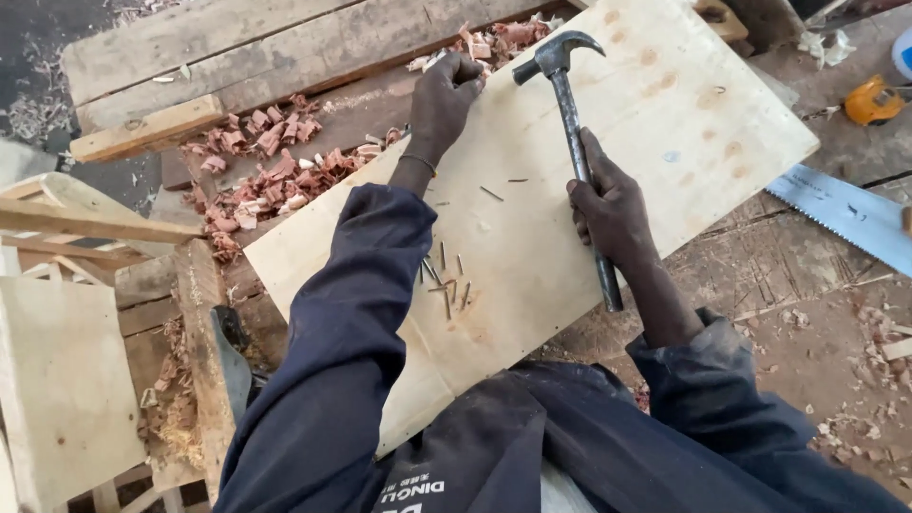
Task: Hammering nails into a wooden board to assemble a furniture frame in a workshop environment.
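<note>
Claw hammer (568,104), clasped mid-handle in right hand (610,214), head raised just beside left hand (445,95), whose fingers pinch closed, likely on a nail too small to confirm, at plywood board (665,104) edge: hazard, glancing blow onto fingertips, loose nails (446,280) scattering.

You have no packages, signs or screens before you; the only label is the white printed lettering (411,491) on the dark garment at the bottom edge of your view, a short band of pale characters on navy cloth, seen upside down
</note>
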